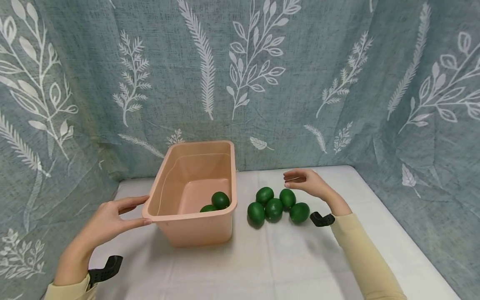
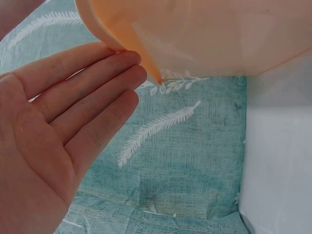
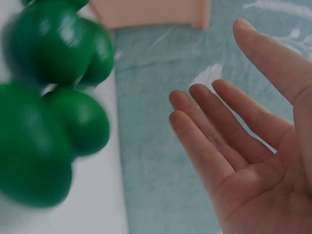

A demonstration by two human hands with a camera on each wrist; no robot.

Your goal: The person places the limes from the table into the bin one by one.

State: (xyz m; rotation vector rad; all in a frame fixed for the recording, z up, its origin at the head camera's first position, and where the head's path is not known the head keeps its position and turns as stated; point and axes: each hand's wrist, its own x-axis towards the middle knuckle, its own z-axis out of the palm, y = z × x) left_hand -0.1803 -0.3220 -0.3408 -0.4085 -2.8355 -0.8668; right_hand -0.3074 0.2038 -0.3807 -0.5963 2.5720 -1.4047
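Right hand (image 1: 307, 183): grip apart, fingers loosely extended and holding nothing, hovering just above and behind a cluster of five green limes (image 1: 274, 208) on the white table (image 1: 292, 258); the limes lie just below and toward the person from the fingers, this hand being much the nearer to them. Left hand (image 1: 108, 218): grip likewise apart, straight fingers at the near left rim of the pink tub (image 1: 195, 225), seemingly touching it, though the wrist view leaves contact uncertain. Tub stands just left of the cluster and holds two more limes (image 1: 216, 202) in its near right corner; leaf-print curtain (image 1: 240, 75) behind.
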